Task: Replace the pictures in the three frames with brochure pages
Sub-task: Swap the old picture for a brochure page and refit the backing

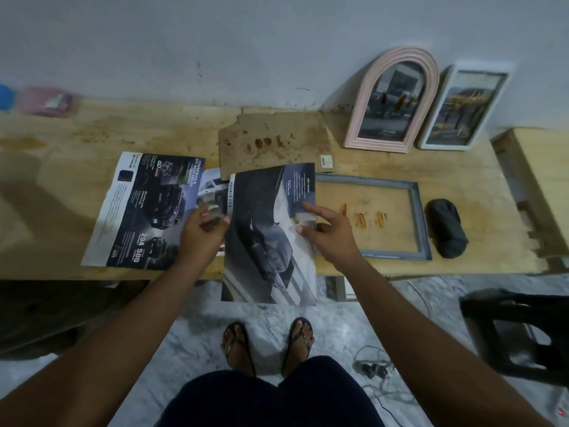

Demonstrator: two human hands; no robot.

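Place: plain home room, serving as a makeshift work corner.
Bench: stained plywood top (92,134), rough-edged, set against the wall (215,41).
Wall finish: bare grey paint, scuffed.
Floor: marbled tile (191,334); loose cables (378,369); black plastic stool (517,334).
Feet: flip-flops (238,346).

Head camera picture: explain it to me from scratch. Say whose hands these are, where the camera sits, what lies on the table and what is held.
There is no machine here. A person wears one camera on the head, which looks down at their own arms and feet. The left hand and right hand hold a car brochure page by its side edges, partly past the near edge of the wooden table. On the table lie a second brochure page, a grey frame with nothing in it, a brown backing board and a dark bundle. A pink arched frame and a white frame lean on the wall, each with a picture inside.
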